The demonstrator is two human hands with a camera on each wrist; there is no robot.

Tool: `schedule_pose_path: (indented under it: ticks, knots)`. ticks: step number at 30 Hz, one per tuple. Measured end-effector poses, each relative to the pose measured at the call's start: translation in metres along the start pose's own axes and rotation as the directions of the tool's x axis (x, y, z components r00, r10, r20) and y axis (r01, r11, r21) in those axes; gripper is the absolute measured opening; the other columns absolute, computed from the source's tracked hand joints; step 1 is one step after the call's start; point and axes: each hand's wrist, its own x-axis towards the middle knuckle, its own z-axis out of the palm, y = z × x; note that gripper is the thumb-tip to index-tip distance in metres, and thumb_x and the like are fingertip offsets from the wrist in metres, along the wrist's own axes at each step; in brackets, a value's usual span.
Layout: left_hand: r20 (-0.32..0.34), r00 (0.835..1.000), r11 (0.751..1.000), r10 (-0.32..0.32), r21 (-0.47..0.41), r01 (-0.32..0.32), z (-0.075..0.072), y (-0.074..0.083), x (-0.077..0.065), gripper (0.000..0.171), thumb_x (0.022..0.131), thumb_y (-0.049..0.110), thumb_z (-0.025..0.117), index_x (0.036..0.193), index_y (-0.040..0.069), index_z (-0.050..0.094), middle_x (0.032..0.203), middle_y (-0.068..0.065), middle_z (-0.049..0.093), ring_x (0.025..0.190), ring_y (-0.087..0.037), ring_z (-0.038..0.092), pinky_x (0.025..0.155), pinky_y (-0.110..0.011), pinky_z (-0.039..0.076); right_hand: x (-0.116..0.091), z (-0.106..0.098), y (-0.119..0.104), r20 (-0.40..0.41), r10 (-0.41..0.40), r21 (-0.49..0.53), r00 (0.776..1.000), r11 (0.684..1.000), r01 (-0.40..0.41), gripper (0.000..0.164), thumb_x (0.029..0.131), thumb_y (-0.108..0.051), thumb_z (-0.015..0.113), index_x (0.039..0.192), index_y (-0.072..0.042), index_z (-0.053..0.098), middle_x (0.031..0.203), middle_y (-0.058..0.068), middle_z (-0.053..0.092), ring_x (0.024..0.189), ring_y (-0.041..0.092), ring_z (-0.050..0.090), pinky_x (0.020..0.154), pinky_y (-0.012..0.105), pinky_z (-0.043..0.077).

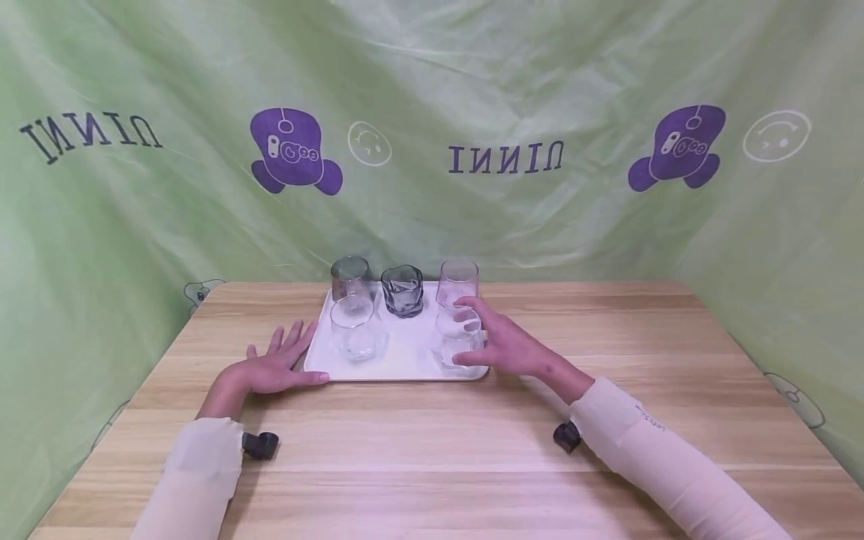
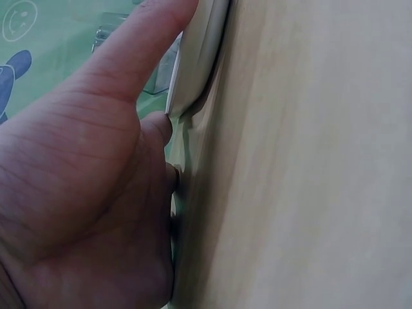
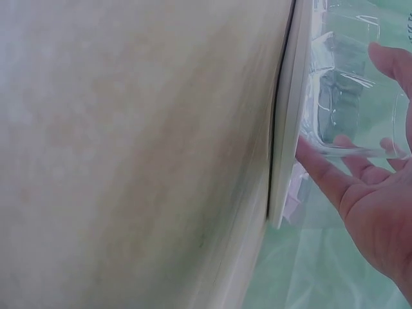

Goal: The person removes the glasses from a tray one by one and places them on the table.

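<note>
A white tray (image 1: 398,356) holds several drinking glasses. At its front right corner, my right hand (image 1: 508,345) grips a clear glass (image 1: 448,341), thumb on the near side and fingers round the far side. The right wrist view shows the same clear glass (image 3: 347,96) standing on the tray, with fingers partly seen through it. My left hand (image 1: 277,367) lies flat beside the tray's left edge, fingers spread and thumb at the front left corner. In the left wrist view, the thumb (image 2: 138,48) reaches along the tray rim (image 2: 199,64).
Another clear glass (image 1: 356,330) stands at the tray's front left. Behind are a grey tinted glass (image 1: 349,279), a dark wavy glass (image 1: 403,291) and a pinkish glass (image 1: 459,277). The wooden table (image 1: 418,457) meets a green printed curtain (image 1: 418,217) at its back edge.
</note>
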Motion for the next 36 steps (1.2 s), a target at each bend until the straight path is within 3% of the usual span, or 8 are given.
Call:
schedule_pose_path:
  ticks: [5,11,17,24,29,36]
  knots:
    - [-0.011,1.000,1.000,0.007,-0.012,-0.007,0.003,-0.007,0.003,0.112,0.090,0.074,0.058,0.166,0.026,-0.009,0.168,-0.020,-0.018,0.148,-0.051,-0.022,0.099,-0.081,-0.022,-0.001,-0.001,-0.001,-0.030,0.000,-0.025,1.000,1.000,-0.001,0.091,0.084,-0.029,0.088,0.155,-0.015,0.032,0.147,0.015,0.053,0.130,0.036,0.055,0.098,0.054,0.052]
    - [-0.017,0.999,0.997,0.039,-0.060,-0.039,0.002,-0.004,0.000,0.111,0.091,0.068,0.062,0.166,0.023,-0.006,0.167,-0.026,-0.016,0.145,-0.056,-0.023,0.094,-0.082,-0.024,-0.003,-0.003,-0.003,-0.066,-0.002,-0.041,0.998,0.999,-0.001,0.090,0.084,-0.029,0.088,0.154,-0.017,0.035,0.147,0.012,0.054,0.127,0.035,0.056,0.094,0.051,0.054]
    - [-0.010,1.000,0.999,0.016,-0.041,-0.016,0.002,-0.003,0.000,0.112,0.090,0.072,0.060,0.166,0.025,-0.007,0.168,-0.022,-0.016,0.148,-0.052,-0.022,0.097,-0.081,-0.023,-0.010,-0.008,-0.008,-0.124,0.011,-0.049,0.992,0.999,-0.017,0.089,0.083,-0.026,0.088,0.153,-0.013,0.035,0.143,0.014,0.058,0.123,0.033,0.059,0.090,0.050,0.056]
    - [-0.010,1.000,0.999,0.019,-0.028,-0.020,-0.001,0.004,-0.001,0.111,0.092,0.068,0.061,0.166,0.020,-0.004,0.167,-0.026,-0.014,0.147,-0.055,-0.020,0.097,-0.083,-0.020,-0.019,-0.016,-0.010,-0.160,0.031,-0.017,0.987,0.999,-0.034,0.086,0.084,-0.021,0.086,0.152,-0.016,0.034,0.143,0.017,0.056,0.122,0.037,0.059,0.087,0.048,0.058]
    - [-0.006,1.000,1.000,-0.012,-0.006,0.012,0.000,0.001,0.004,0.114,0.090,0.073,0.061,0.166,0.021,-0.006,0.169,-0.022,-0.014,0.149,-0.051,-0.019,0.101,-0.081,-0.019,-0.025,-0.026,-0.007,-0.187,0.064,-0.020,0.980,0.997,-0.069,0.085,0.083,-0.018,0.085,0.151,-0.015,0.034,0.143,0.017,0.055,0.123,0.036,0.058,0.089,0.048,0.057]
    - [-0.005,1.000,1.000,0.005,-0.024,-0.005,-0.004,0.003,-0.002,0.111,0.092,0.066,0.063,0.166,0.016,-0.003,0.167,-0.027,-0.012,0.147,-0.056,-0.018,0.099,-0.084,-0.016,-0.037,-0.044,-0.004,-0.215,0.095,-0.028,0.972,0.994,-0.103,0.085,0.083,-0.015,0.084,0.150,-0.010,0.033,0.141,0.016,0.056,0.125,0.037,0.057,0.094,0.053,0.054]
